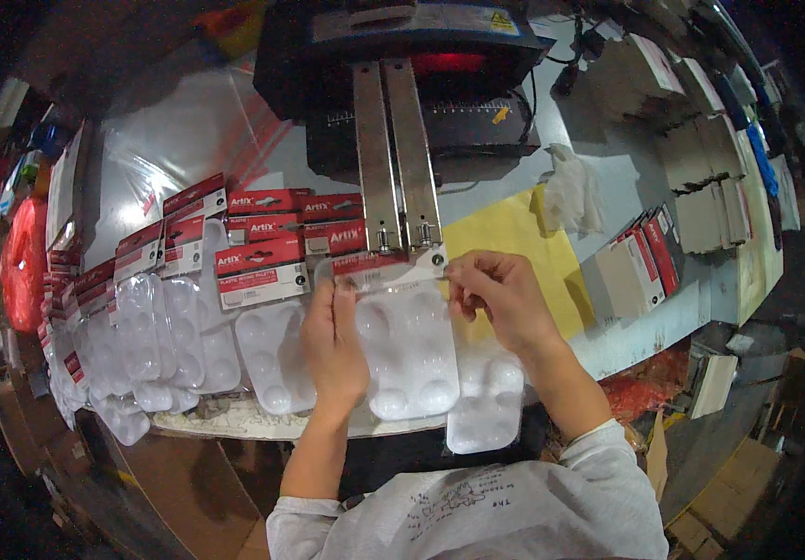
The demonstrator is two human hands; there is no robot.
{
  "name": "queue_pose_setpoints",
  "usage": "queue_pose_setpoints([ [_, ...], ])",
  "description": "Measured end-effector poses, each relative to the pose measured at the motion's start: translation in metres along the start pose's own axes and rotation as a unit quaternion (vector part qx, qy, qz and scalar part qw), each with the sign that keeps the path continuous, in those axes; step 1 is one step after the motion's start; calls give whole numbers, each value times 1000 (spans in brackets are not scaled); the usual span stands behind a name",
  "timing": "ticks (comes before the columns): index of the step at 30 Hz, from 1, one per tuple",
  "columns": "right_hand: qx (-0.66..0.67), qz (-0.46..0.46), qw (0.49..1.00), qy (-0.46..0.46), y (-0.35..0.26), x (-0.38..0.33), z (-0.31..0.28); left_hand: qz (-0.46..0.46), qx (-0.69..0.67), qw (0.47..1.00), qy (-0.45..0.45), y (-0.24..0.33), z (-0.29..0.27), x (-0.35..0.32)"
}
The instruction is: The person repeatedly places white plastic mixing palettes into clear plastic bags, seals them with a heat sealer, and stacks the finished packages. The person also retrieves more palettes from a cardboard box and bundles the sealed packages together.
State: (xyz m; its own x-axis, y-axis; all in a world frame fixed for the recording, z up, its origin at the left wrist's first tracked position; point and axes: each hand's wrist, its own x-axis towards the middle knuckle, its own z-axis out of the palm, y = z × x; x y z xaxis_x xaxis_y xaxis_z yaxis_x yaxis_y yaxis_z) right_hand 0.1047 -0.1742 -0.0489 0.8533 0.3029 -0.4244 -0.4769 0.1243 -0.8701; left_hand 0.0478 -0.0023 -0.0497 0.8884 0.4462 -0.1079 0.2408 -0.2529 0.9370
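Note:
A white plastic paint palette (409, 364) in a clear bag hangs below a red and white header card (388, 271). The card's top edge meets the front ends of two long metal arms (393, 159) of a black machine (402, 33). On the card's left end, my left hand (335, 345) grips card and bag, thumb upward. At its right end my right hand (500, 299) is closed with fingertips pinching the corner. Another white palette (484, 420), with no card visible, lies under my right forearm at the table's front edge.
Carded palettes (179, 317) lie overlapped in several rows at left. A yellow sheet (486, 243) and crumpled white plastic (572, 191) lie right of the machine. Folded header cards (645, 261) stand at right, before stacks of grey card (701, 159). Clear plastic film (169, 140) covers the back left.

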Motion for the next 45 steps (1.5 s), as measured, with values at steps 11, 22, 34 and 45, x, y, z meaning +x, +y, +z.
queue_pose_setpoints([
  [11, -119, -78, 989, 35, 5, 4, -17, -25, 82, 996, -8, -9, -3, 12],
  [22, -583, -163, 720, 340, -37, -69, -213, 151, 354, 917, -103, 1, -27, -44],
  [34, -584, -196, 600, 510, -44, -75, -140, -167, -310, 909, -222, 12, 3, -56],
  [45, -360, -102, 924, -85, -54, -52, -4, -25, -73, 979, -188, 33, -12, -65],
])
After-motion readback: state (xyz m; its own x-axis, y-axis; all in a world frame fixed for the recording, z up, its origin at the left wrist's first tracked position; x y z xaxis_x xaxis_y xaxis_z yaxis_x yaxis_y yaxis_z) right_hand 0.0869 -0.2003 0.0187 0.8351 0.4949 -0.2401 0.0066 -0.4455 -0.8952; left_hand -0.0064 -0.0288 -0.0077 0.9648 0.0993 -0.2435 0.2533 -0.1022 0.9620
